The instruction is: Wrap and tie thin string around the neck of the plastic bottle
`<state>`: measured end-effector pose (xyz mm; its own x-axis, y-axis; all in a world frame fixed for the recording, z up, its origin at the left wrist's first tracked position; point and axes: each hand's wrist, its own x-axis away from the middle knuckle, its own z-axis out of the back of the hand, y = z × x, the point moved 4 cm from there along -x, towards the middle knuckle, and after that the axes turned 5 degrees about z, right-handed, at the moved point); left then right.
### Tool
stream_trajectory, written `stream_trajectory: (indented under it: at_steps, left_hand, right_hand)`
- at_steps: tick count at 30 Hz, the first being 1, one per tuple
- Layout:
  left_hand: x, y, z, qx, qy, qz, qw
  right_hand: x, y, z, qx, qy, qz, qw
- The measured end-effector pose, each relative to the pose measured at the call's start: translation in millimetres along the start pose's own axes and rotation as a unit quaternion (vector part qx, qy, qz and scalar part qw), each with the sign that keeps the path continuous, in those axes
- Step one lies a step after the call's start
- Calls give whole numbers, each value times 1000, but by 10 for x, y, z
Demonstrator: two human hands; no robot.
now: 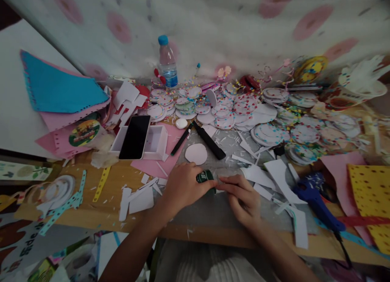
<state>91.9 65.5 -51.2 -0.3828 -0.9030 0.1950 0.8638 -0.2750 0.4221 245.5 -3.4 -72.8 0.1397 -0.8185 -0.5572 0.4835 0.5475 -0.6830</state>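
Observation:
My left hand [183, 186] is closed around a small dark green roll with white lettering [204, 177], which looks like a tape roll, at the near middle of the table. My right hand [242, 196] pinches something thin and clear, apparently tape, right beside the roll; what it grips is too faint to name. Both hands rest low on a grey mat [213, 209]. Just beyond them lies a white paper circle [196, 153] and a black marker [210, 142].
Several round patterned paper discs [231, 109] cover the back of the table. A black phone [135, 136] lies on a white box. A water bottle [167, 63] stands at the wall. A blue glue gun [317, 201] lies to the right, amid paper scraps and pink and yellow sheets.

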Motion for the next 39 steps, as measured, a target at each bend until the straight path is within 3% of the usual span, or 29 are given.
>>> stream_trajectory:
  at_steps: [39]
  left_hand:
    - [-42, 2, -15, 22, 0, 18, 1000]
  right_hand:
    - [64, 21, -41, 8, 14, 42, 999]
